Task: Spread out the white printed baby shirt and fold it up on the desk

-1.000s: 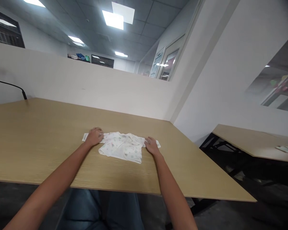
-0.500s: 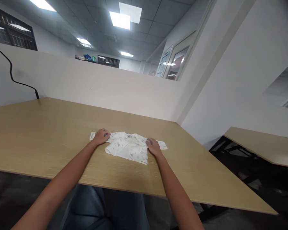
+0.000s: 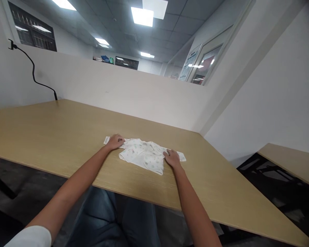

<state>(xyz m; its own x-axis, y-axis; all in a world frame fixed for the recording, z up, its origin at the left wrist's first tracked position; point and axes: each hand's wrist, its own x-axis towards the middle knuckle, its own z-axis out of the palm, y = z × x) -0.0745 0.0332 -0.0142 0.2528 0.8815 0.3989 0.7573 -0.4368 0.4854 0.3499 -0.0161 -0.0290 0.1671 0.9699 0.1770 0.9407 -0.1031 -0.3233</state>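
Note:
A small white baby shirt (image 3: 141,153) with a scattered pastel print lies spread on the tabletop, its neckline away from me and both sleeves stretched sideways. My left hand (image 3: 115,141) is over the left sleeve near the shoulder, its fingers bent and closed on the cloth. On the other side, my right hand (image 3: 172,158) pinches the right sleeve close to the body of the shirt. Both cuffs stick out past my hands. The fabric beneath my fingers is hidden.
The wooden table (image 3: 67,137) meets a low white partition (image 3: 134,97) at its far edge. A black cable-like arm (image 3: 33,70) rises at the back left. Another table (image 3: 293,161) stands to the right, beyond a gap. My knees are under the near edge.
The view has shifted, so the table and shirt appear slightly farther right. Both hands keep nearly the same places on the sleeves, and the shirt stays spread out.

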